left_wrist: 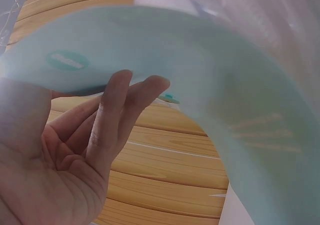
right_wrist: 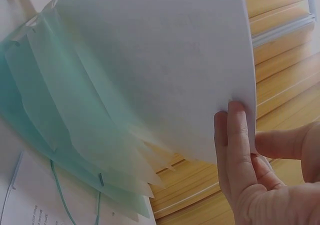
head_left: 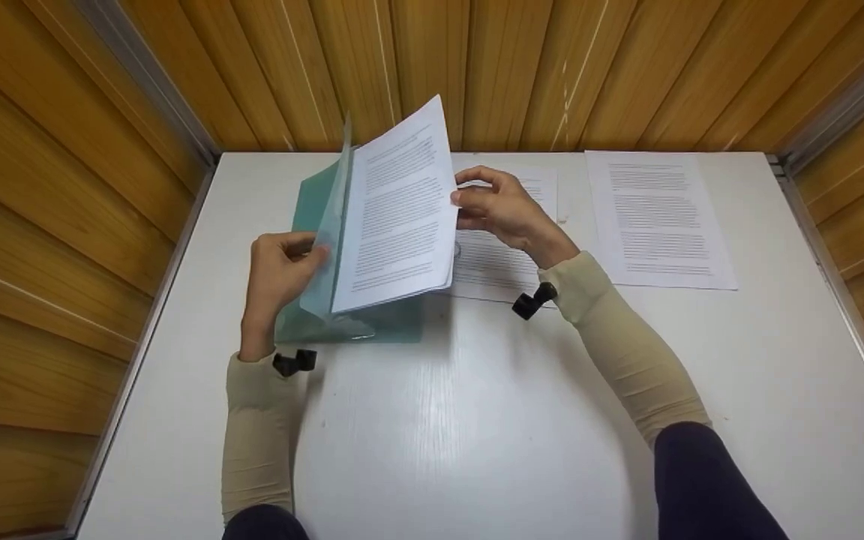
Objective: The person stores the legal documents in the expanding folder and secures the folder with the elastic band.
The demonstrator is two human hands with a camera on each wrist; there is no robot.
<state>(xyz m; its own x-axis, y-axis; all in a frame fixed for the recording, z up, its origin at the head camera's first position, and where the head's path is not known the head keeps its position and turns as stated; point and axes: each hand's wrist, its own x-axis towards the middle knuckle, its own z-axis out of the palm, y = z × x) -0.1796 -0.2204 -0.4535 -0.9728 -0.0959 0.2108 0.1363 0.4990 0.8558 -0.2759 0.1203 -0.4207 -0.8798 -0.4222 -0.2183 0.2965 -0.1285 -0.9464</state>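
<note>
A teal translucent expanding file (head_left: 316, 196) stands spread on the white table, its thin plastic leaves fanned out in the right wrist view. My left hand (head_left: 276, 274) pinches a pale green plastic leaf (left_wrist: 200, 60) at the left, thumb on its near side. Printed paper sheets (head_left: 402, 214) stand tilted up beside that leaf, text facing me. At their right edge my right hand (head_left: 503, 210) pinches the paper between thumb and fingers (right_wrist: 238, 145). Whether the sheets' left edge sits inside a pocket is hidden.
One printed sheet (head_left: 496, 262) lies partly beneath the raised papers. Another printed sheet (head_left: 661, 217) lies flat at the back right of the table (head_left: 439, 420). A teal elastic cord (right_wrist: 59, 195) hangs from the file. Wood-panelled walls (head_left: 507, 75) border the table.
</note>
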